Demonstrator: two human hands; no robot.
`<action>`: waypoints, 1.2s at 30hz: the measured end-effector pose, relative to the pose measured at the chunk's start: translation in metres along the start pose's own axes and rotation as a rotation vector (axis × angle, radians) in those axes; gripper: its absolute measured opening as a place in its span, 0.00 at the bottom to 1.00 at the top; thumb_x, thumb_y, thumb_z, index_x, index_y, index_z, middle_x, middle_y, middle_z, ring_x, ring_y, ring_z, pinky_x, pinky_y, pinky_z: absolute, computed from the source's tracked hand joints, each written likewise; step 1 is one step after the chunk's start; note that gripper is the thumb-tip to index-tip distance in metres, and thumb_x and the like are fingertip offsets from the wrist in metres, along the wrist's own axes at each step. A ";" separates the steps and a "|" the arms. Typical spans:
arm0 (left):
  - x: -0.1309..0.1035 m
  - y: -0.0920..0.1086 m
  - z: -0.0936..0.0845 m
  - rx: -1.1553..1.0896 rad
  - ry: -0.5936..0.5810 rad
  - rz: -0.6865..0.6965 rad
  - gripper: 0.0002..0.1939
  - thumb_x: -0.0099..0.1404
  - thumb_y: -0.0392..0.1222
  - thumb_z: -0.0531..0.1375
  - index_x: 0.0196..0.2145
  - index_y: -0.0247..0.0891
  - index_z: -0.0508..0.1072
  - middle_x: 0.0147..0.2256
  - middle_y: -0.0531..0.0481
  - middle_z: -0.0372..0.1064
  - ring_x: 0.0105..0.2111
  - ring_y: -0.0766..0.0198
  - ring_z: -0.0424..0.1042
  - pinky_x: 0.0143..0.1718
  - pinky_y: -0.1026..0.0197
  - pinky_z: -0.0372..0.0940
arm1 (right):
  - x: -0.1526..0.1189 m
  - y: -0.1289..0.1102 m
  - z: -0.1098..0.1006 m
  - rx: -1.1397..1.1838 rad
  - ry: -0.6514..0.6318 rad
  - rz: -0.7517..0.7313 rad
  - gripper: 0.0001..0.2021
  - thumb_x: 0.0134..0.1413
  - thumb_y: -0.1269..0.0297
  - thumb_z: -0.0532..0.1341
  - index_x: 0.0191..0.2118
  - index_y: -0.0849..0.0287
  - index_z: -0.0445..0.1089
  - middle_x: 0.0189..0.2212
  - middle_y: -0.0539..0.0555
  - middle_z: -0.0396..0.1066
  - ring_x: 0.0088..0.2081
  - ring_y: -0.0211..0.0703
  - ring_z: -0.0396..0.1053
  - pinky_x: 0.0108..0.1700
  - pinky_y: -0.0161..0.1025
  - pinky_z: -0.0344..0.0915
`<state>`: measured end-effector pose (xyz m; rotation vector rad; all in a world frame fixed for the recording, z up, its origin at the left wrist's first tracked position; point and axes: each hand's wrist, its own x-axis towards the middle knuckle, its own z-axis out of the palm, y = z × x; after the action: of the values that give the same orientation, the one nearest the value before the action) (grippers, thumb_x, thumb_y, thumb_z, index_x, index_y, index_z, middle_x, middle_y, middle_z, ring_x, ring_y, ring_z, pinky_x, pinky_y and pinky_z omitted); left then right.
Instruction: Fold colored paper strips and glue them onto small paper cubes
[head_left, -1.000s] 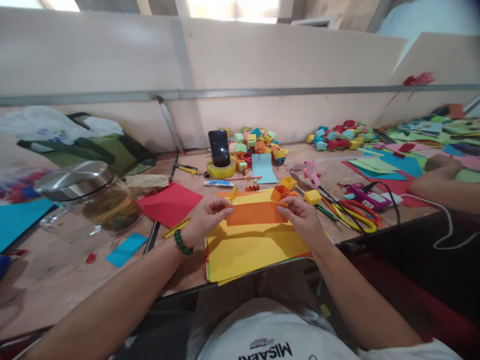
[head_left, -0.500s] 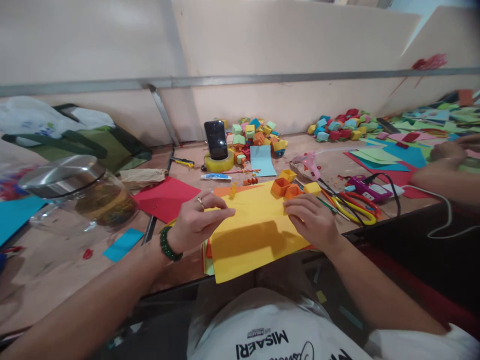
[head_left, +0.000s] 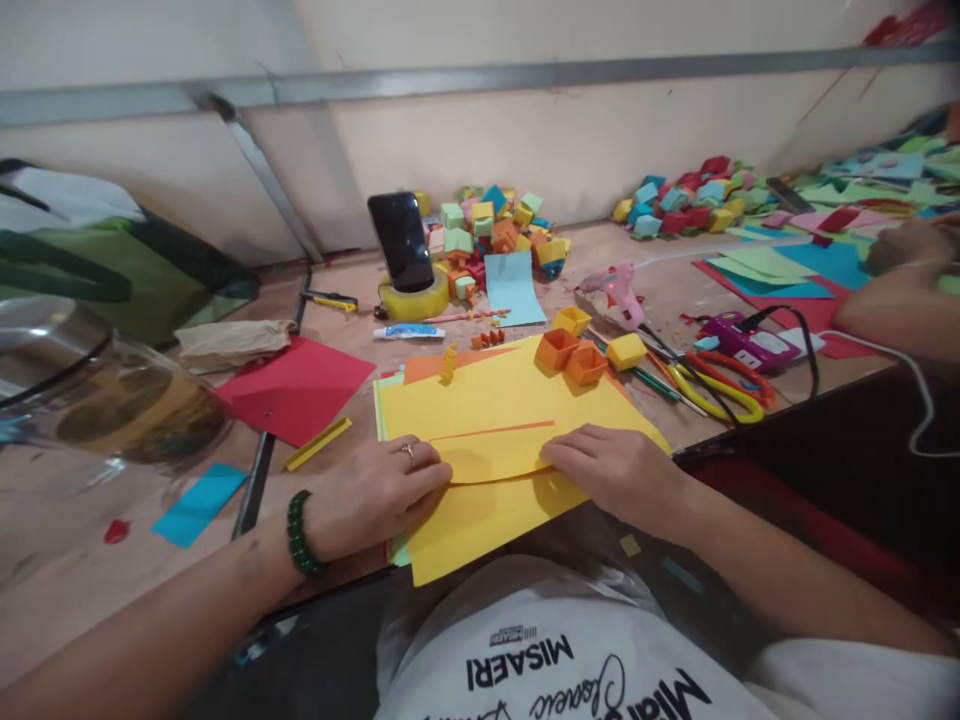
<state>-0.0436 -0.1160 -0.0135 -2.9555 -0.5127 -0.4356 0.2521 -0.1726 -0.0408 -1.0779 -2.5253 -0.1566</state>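
Note:
Both hands grip a yellow paper strip [head_left: 495, 458] stretched between them, just above a larger yellow sheet [head_left: 469, 545]. My left hand [head_left: 386, 495], with a ring and a green bead bracelet, is closed on its left end. My right hand [head_left: 615, 470] pinches the right end, thumb hidden. A thin orange line shows along the strip's far edge. Beyond the hands, open orange paper boxes [head_left: 557, 350], a yellow paper box [head_left: 626, 351] and a small folded yellow paper piece [head_left: 448, 364] sit on the sheets. A narrow yellow strip [head_left: 319, 445] lies left of my left hand.
A phone [head_left: 403, 240] leans in a tape roll before piled paper cubes [head_left: 502, 230]. Right stand a pink glue gun [head_left: 619, 295], yellow-handled scissors [head_left: 716, 395] and a purple power adapter [head_left: 746, 340]. A glass jar [head_left: 127, 400] is left. Another person's hand [head_left: 911, 255] works far right.
Both hands have come down closer to the table's front edge, and the strip between them now shows plainly. The camera view has shifted, bringing the narrow yellow strip at left into plain sight.

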 end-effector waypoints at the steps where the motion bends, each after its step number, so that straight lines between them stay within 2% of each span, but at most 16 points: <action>1: -0.001 0.001 0.000 0.003 -0.021 -0.007 0.13 0.69 0.33 0.50 0.34 0.37 0.73 0.31 0.49 0.73 0.29 0.65 0.69 0.28 0.64 0.63 | 0.000 -0.002 -0.001 -0.021 -0.003 -0.011 0.11 0.61 0.77 0.51 0.39 0.60 0.70 0.35 0.55 0.77 0.34 0.41 0.72 0.32 0.35 0.65; 4: -0.005 0.002 0.000 -0.037 -0.060 -0.038 0.13 0.68 0.31 0.50 0.36 0.38 0.74 0.33 0.48 0.73 0.31 0.64 0.70 0.30 0.64 0.64 | 0.001 -0.006 -0.002 -0.023 0.003 0.013 0.13 0.63 0.76 0.49 0.39 0.62 0.71 0.36 0.56 0.77 0.33 0.41 0.72 0.31 0.35 0.65; 7: -0.005 0.003 0.002 -0.135 -0.046 -0.109 0.13 0.68 0.32 0.50 0.35 0.39 0.74 0.34 0.48 0.72 0.32 0.64 0.70 0.32 0.64 0.63 | 0.003 -0.003 -0.004 0.086 0.014 0.079 0.14 0.65 0.73 0.48 0.38 0.60 0.72 0.34 0.55 0.77 0.34 0.40 0.71 0.33 0.35 0.66; 10: 0.001 0.003 0.002 -0.259 -0.038 -0.272 0.14 0.69 0.37 0.51 0.32 0.38 0.75 0.33 0.48 0.71 0.32 0.64 0.70 0.33 0.63 0.64 | 0.005 0.003 -0.004 0.264 0.020 0.149 0.13 0.66 0.69 0.51 0.37 0.58 0.73 0.34 0.55 0.77 0.36 0.41 0.71 0.36 0.35 0.68; 13: 0.007 0.001 0.001 -0.429 -0.096 -0.440 0.14 0.69 0.41 0.52 0.29 0.38 0.74 0.33 0.49 0.70 0.32 0.64 0.70 0.34 0.63 0.64 | 0.006 0.009 0.000 0.428 0.046 0.242 0.11 0.64 0.67 0.54 0.37 0.58 0.74 0.34 0.55 0.76 0.36 0.41 0.71 0.38 0.36 0.69; 16: 0.011 -0.002 0.001 -0.516 -0.125 -0.519 0.15 0.67 0.44 0.53 0.27 0.38 0.72 0.34 0.49 0.69 0.32 0.64 0.70 0.34 0.62 0.65 | 0.006 0.011 0.006 0.540 0.068 0.357 0.09 0.62 0.66 0.57 0.39 0.57 0.75 0.32 0.54 0.76 0.34 0.40 0.72 0.35 0.35 0.68; 19: 0.011 -0.004 0.003 -0.503 -0.109 -0.552 0.15 0.66 0.45 0.53 0.26 0.37 0.71 0.33 0.48 0.68 0.32 0.63 0.70 0.35 0.60 0.65 | 0.008 0.009 0.008 0.559 0.054 0.485 0.09 0.58 0.65 0.59 0.43 0.57 0.73 0.31 0.53 0.75 0.30 0.38 0.71 0.31 0.34 0.67; 22: 0.010 -0.005 0.006 -0.472 -0.104 -0.568 0.14 0.65 0.45 0.53 0.24 0.37 0.69 0.33 0.48 0.67 0.31 0.63 0.69 0.33 0.59 0.63 | 0.011 0.005 0.006 0.574 0.037 0.565 0.07 0.55 0.66 0.60 0.40 0.58 0.70 0.28 0.50 0.72 0.27 0.36 0.68 0.28 0.32 0.65; 26: 0.011 -0.005 0.008 -0.457 -0.123 -0.584 0.15 0.64 0.45 0.53 0.22 0.37 0.65 0.32 0.48 0.66 0.29 0.64 0.67 0.31 0.60 0.62 | 0.014 0.002 0.004 0.579 0.018 0.583 0.03 0.54 0.66 0.59 0.35 0.58 0.65 0.25 0.48 0.68 0.25 0.34 0.65 0.27 0.31 0.63; 30: 0.013 -0.005 0.007 -0.461 -0.135 -0.586 0.15 0.64 0.45 0.52 0.21 0.37 0.64 0.32 0.49 0.64 0.28 0.65 0.66 0.30 0.61 0.61 | 0.014 0.003 0.004 0.598 0.014 0.593 0.05 0.53 0.66 0.59 0.36 0.57 0.64 0.25 0.47 0.68 0.25 0.34 0.65 0.26 0.31 0.63; 36: 0.012 -0.007 0.003 -0.490 -0.136 -0.562 0.15 0.65 0.46 0.52 0.24 0.37 0.69 0.33 0.48 0.67 0.30 0.63 0.68 0.33 0.60 0.63 | 0.016 0.004 0.001 0.666 0.022 0.591 0.07 0.51 0.66 0.62 0.37 0.57 0.66 0.26 0.48 0.69 0.27 0.35 0.67 0.28 0.31 0.65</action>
<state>-0.0339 -0.1052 -0.0126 -3.2694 -1.4598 -0.4615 0.2442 -0.1589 -0.0359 -1.4195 -1.8849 0.7634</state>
